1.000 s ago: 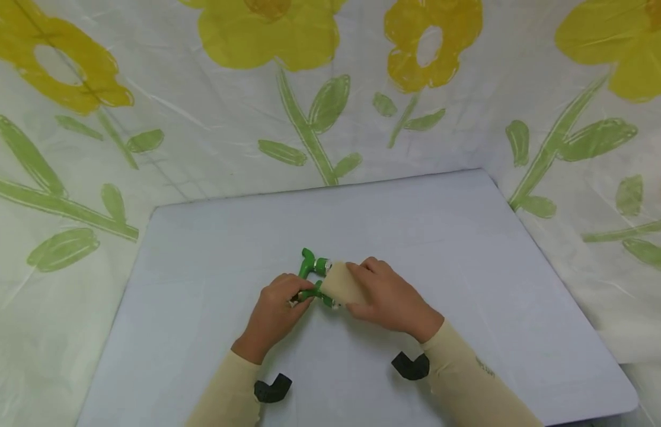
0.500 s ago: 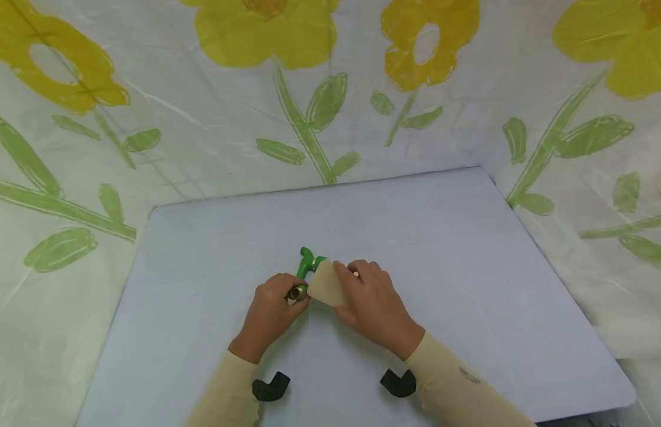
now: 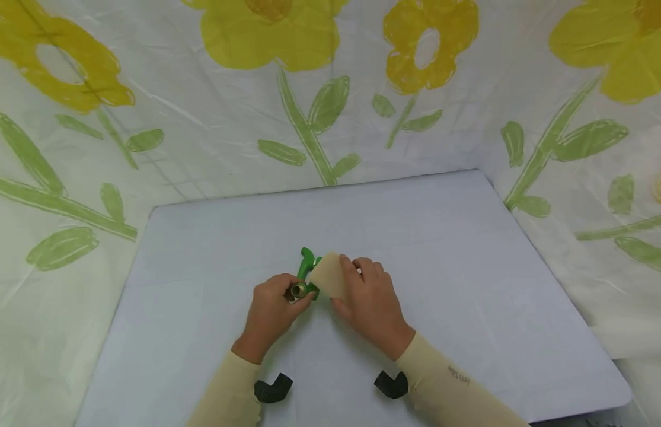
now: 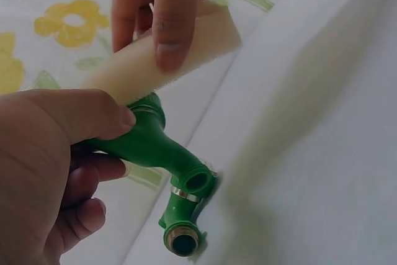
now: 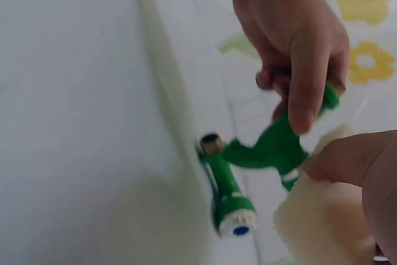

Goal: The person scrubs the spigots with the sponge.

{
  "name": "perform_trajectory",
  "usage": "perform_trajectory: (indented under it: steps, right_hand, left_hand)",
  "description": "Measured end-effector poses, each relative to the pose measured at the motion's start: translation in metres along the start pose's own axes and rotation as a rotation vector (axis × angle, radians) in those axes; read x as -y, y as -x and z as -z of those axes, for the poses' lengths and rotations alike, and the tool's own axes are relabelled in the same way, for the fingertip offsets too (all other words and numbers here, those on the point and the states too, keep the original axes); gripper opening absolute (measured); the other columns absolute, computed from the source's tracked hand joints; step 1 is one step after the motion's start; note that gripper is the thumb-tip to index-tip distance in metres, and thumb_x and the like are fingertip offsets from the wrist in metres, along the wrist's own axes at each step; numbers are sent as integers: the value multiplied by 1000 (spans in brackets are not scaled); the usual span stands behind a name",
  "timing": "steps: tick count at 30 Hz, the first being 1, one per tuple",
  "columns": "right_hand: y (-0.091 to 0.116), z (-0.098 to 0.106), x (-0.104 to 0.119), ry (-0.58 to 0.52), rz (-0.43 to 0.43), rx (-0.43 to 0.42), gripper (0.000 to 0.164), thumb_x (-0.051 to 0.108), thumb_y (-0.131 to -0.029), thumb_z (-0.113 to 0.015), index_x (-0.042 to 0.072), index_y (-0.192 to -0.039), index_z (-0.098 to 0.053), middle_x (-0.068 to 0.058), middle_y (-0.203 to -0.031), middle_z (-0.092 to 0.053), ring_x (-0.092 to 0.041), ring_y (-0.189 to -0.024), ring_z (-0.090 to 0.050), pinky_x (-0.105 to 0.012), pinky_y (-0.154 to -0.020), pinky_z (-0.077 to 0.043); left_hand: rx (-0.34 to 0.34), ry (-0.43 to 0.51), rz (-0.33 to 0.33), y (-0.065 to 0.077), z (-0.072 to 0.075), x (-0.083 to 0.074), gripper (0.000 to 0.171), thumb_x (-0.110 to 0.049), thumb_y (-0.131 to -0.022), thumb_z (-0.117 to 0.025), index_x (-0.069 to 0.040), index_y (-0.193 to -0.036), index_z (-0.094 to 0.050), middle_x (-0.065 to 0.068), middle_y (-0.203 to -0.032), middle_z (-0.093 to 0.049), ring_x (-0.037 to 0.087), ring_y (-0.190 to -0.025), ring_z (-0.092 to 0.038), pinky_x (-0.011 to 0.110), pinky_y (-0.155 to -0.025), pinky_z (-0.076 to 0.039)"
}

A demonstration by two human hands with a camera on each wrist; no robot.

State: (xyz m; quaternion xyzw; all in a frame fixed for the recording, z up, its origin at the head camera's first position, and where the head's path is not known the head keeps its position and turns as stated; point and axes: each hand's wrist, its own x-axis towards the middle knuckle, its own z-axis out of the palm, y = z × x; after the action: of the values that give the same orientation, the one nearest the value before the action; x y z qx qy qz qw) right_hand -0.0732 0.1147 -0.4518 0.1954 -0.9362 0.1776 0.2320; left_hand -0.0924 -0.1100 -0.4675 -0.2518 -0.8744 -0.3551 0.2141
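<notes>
My left hand (image 3: pixel 274 311) grips a green faucet (image 4: pixel 146 144) near its threaded end, with the brass opening turned up in the head view. In my right hand (image 3: pixel 371 305) is a pale cream sponge (image 3: pixel 327 277), pinched between thumb and fingers. The sponge lies against the faucet's upper part, hiding much of it from the head view. Just beyond, a second green faucet (image 3: pixel 306 263) rests on the white table. Its white cap with a blue centre and its brass threaded end show in the right wrist view.
The white table (image 3: pixel 442 237) extends around both hands. White sheeting (image 3: pixel 213 142) printed with yellow flowers stands along the back and sides. A black curved piece (image 3: pixel 274 388) sits at the left wrist, and another black piece (image 3: pixel 391 384) at the right.
My right hand has moved left with the sponge, over the held faucet. The left hand has turned that faucet so its brass opening faces up. The second faucet stays put.
</notes>
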Motion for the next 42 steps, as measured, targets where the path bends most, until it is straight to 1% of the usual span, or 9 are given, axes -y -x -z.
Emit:
perform_trajectory:
  steps: [3, 9, 11, 15, 18, 22, 29, 35, 42]
  right_hand:
    - [-2, -2, -5, -13, -42, -24, 82, 39, -72, -80, 2, -137, -47, -13, -108, -52, -27, -86, -50, -39, -66, -46]
    - [-2, -7, -3, -91, 35, -11, 81, 40, -75, -76, 2, -140, -45, -13, -111, -53, -26, -86, -50, -38, -66, -47]
    - [-4, -7, -4, -92, 22, -18, 82, 40, -76, -76, 2, -141, -43, -12, -112, -52, -26, -89, -50, -38, -69, -47]
    - [-9, -5, -13, -95, -33, -35, 83, 38, -77, -76, 1, -142, -40, -13, -114, -50, -28, -95, -49, -39, -77, -46]
    - [-9, -4, -12, -131, 17, -26, 81, 37, -78, -75, 3, -143, -40, -12, -115, -51, -27, -95, -50, -37, -77, -47]
    - [-12, -1, -9, -150, 108, -17, 81, 37, -78, -75, 4, -143, -41, -12, -115, -52, -25, -93, -51, -36, -76, -48]
    - [-18, 8, -22, -136, 7, -33, 82, 36, -78, -76, 5, -144, -40, -12, -116, -51, -25, -99, -48, -35, -79, -47]
    - [-15, 5, -9, -215, 150, 16, 82, 38, -79, -75, 6, -145, -38, -10, -117, -50, -22, -95, -48, -33, -76, -48]
    - [-14, 3, -18, -209, 69, -10, 84, 35, -77, -79, 7, -145, -38, -10, -118, -50, -23, -101, -48, -32, -79, -48]
  left_hand:
    - [-5, 34, 56, 0, 0, -1, 24, -25, -75, -83, -13, -83, -65, -9, -72, -57, 4, -60, -53, 19, -48, -47]
    - [-1, 253, 335, 0, 5, -4, 24, -36, -76, -82, -19, -85, -67, -8, -74, -62, 10, -61, -58, 25, -49, -50]
    - [2, 327, 408, -1, 9, -5, 26, -39, -76, -82, -19, -86, -68, -6, -75, -64, 13, -62, -60, 28, -49, -51]
    - [15, 418, 508, -4, 12, -8, 33, -44, -73, -82, -18, -88, -69, -2, -75, -66, 17, -65, -61, 30, -50, -51]
    - [22, 480, 581, -4, 15, -8, 34, -43, -72, -83, -16, -88, -69, 3, -76, -66, 20, -66, -62, 30, -50, -51]
    - [36, 531, 622, -4, 16, -9, 35, -42, -72, -84, -14, -88, -69, 6, -76, -66, 23, -66, -62, 31, -51, -52]
    - [33, 528, 642, -4, 18, -10, 37, -44, -70, -84, -15, -88, -70, 6, -76, -67, 23, -63, -60, 31, -50, -51]
    - [50, 574, 660, -3, 19, -11, 38, -43, -71, -84, -13, -89, -69, 9, -78, -66, 25, -65, -59, 31, -51, -50]
    - [31, 560, 697, -2, 20, -11, 39, -43, -69, -85, -13, -88, -70, 8, -79, -67, 24, -65, -58, 33, -53, -50]
